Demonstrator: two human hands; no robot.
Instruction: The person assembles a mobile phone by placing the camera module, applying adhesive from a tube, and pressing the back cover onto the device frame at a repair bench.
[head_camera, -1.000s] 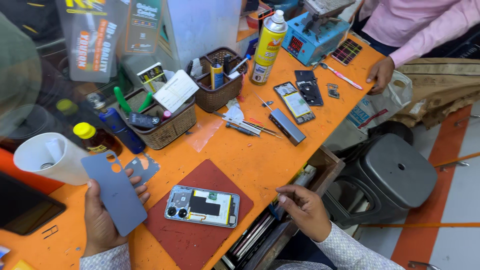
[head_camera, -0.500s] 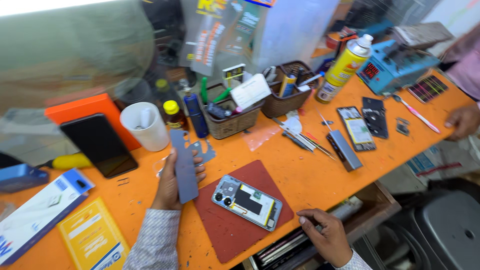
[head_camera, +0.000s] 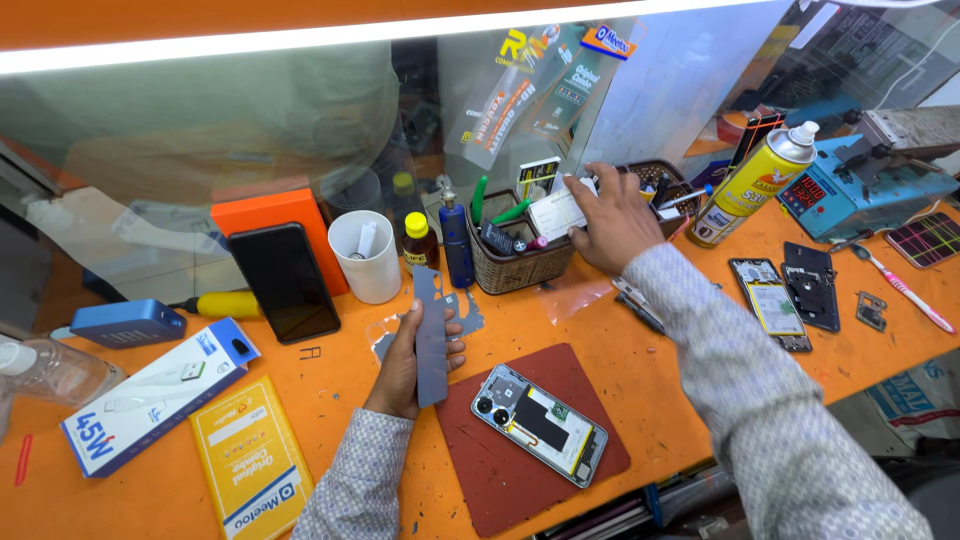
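Note:
My left hand (head_camera: 403, 362) holds a grey-blue phone back cover (head_camera: 431, 335) upright on its edge over the orange bench. Just right of it an opened phone (head_camera: 540, 423), its insides showing, lies on a dark red mat (head_camera: 500, 480). My right hand (head_camera: 612, 222) is stretched out to the two brown baskets at the back, fingers spread over a white card (head_camera: 553, 213) sticking out of the left basket (head_camera: 515, 265). Whether it grips anything I cannot tell.
A white cup (head_camera: 365, 256), small bottles, a black phone (head_camera: 284, 281) leaning on an orange box, a yellow spray can (head_camera: 750, 184), two more opened phones (head_camera: 790, 292), white and yellow boxes at left, a blue machine (head_camera: 860, 190) at right. A glass screen backs the bench.
My right hand rose from the bench's front edge and reached across to the baskets. The view swung left and up; my left hand still holds the cover.

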